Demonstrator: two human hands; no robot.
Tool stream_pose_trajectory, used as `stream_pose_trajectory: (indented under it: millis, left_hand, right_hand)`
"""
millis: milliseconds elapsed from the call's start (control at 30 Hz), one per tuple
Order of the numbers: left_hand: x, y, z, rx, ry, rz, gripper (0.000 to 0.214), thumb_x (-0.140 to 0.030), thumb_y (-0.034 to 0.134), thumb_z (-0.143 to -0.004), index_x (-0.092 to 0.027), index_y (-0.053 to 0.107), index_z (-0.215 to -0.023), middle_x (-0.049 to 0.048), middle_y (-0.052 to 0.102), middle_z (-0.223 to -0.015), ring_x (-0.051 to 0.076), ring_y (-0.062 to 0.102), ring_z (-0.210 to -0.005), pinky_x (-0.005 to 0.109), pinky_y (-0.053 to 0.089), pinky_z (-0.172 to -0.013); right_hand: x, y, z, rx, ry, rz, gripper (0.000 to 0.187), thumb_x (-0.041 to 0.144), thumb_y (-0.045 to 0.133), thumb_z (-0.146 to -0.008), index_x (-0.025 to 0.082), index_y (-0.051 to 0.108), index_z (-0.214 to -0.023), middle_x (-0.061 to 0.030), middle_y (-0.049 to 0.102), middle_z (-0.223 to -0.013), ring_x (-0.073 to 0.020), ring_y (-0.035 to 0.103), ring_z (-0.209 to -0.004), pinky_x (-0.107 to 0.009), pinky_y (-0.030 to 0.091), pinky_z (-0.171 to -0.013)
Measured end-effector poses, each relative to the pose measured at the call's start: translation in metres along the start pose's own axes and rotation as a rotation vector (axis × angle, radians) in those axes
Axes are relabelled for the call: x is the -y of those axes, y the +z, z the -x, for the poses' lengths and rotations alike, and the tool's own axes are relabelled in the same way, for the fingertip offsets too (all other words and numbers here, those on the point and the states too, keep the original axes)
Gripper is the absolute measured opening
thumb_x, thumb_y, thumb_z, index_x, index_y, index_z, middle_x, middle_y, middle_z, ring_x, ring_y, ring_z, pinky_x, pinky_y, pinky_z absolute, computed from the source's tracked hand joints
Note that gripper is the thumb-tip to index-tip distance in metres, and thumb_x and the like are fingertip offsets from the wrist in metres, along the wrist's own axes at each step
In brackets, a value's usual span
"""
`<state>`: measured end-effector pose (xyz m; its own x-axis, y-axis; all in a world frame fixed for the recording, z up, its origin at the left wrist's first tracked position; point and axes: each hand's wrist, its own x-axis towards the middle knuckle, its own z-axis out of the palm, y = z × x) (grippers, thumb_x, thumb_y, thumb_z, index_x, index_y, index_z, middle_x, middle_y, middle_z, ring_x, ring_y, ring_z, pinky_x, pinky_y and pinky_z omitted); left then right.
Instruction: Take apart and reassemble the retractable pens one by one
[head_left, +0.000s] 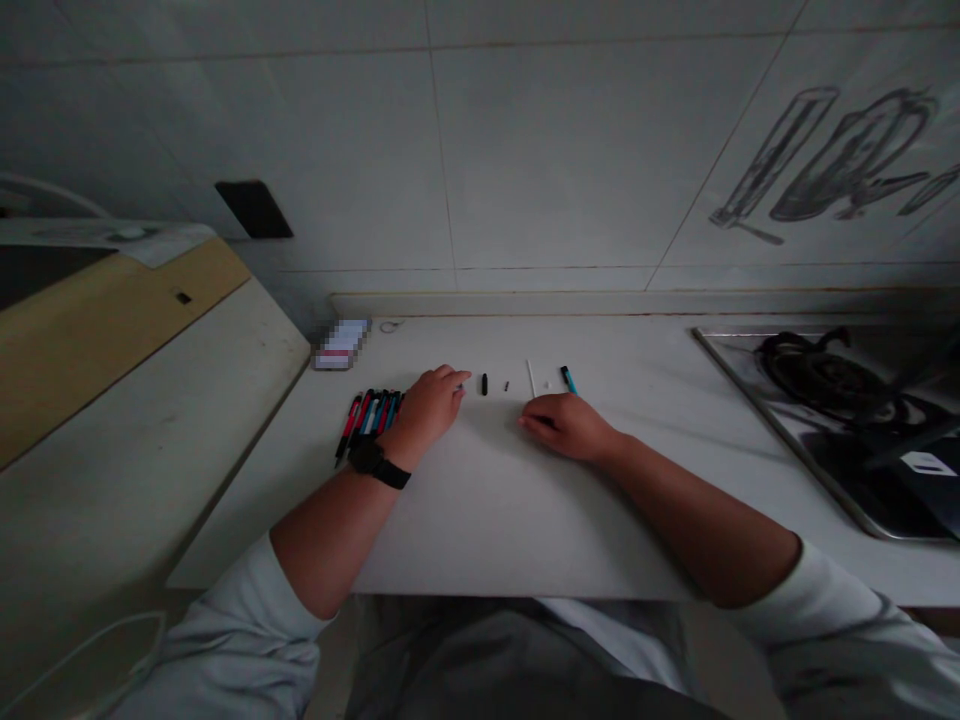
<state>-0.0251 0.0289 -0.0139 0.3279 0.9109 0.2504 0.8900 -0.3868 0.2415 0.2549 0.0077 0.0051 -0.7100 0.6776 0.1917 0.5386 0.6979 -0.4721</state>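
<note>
Flanking one black piece (484,384), two hands (433,400) (566,425)

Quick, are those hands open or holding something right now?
Left hand: half-curled by a tiny piece; grip unclear.
Right hand: loosely curled; can't tell whether it holds anything.

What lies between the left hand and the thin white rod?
Head view: a short black piece, then a smaller dark piece, lying apart on the white counter.

Left forearm (337,520): is pointing toward 1 o'clock.
Left hand (429,405): is showing its back, index finger extending toward 3 o'clock.
Right forearm (697,510): is pointing toward 10 o'clock.
Right hand (568,425): is resting half-curled, facing 9 o'clock.
</note>
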Motion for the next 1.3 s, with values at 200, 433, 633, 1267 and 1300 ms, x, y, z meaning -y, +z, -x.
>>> stream_pose_trajectory:
  millis: [200, 433, 633, 1267, 1300]
  left_hand:
    - [0.008, 0.01, -0.005, -0.028, 0.052, 0.018, 0.028, -0.009, 0.057, -0.096, -0.019, 0.078, -0.111, 0.0084, 0.073, -0.11, 0.022, 0.066, -0.101, 0.034, 0.051, -0.095]
    - [0.003, 0.005, -0.005, -0.018, 0.008, 0.07, 0.018, -0.011, 0.063, -0.094, -0.018, 0.079, -0.099, 0.0094, 0.074, -0.102, 0.022, 0.067, -0.093, 0.033, 0.051, -0.087]
    - [-0.001, 0.0, -0.002, -0.006, 0.036, 0.123, 0.014, -0.013, 0.066, -0.093, -0.018, 0.078, -0.091, 0.0084, 0.074, -0.094, 0.022, 0.067, -0.088, 0.033, 0.049, -0.083]
    - [-0.012, 0.0, -0.002, -0.142, -0.18, 0.824, 0.009, -0.017, 0.072, -0.085, -0.019, 0.075, -0.094, 0.0044, 0.078, -0.093, 0.017, 0.072, -0.086, 0.032, 0.057, -0.086]
    - [-0.014, -0.001, -0.001, -0.14, -0.168, 0.848, 0.01, -0.018, 0.072, -0.086, -0.019, 0.075, -0.095, 0.0044, 0.078, -0.094, 0.017, 0.072, -0.087, 0.032, 0.057, -0.087]
  right_hand:
    - [-0.002, -0.001, -0.009, -0.261, 0.003, 0.0, 0.025, 0.032, 0.051, -0.103, 0.02, 0.072, -0.103, -0.0069, 0.075, -0.096, -0.0176, 0.066, -0.082, -0.029, 0.047, -0.076]
    - [-0.007, 0.004, -0.035, -0.284, 0.007, 0.23, 0.026, 0.024, 0.055, -0.101, 0.02, 0.072, -0.12, -0.0106, 0.074, -0.113, -0.0248, 0.064, -0.104, -0.039, 0.048, -0.097]
    - [-0.009, 0.024, -0.062, -0.173, 0.085, 0.41, 0.041, 0.013, 0.057, -0.097, 0.027, 0.071, -0.133, -0.0119, 0.067, -0.129, -0.0292, 0.055, -0.119, -0.044, 0.042, -0.102]
    - [-0.01, 0.027, -0.059, -0.351, 0.04, 0.419, 0.016, 0.024, 0.053, -0.104, 0.02, 0.068, -0.109, -0.0082, 0.075, -0.1, -0.0241, 0.063, -0.097, -0.045, 0.032, -0.113]
    - [-0.009, 0.024, -0.052, -0.349, 0.037, 0.394, 0.015, 0.026, 0.054, -0.104, 0.02, 0.067, -0.109, -0.0081, 0.075, -0.099, -0.024, 0.064, -0.095, -0.044, 0.035, -0.11]
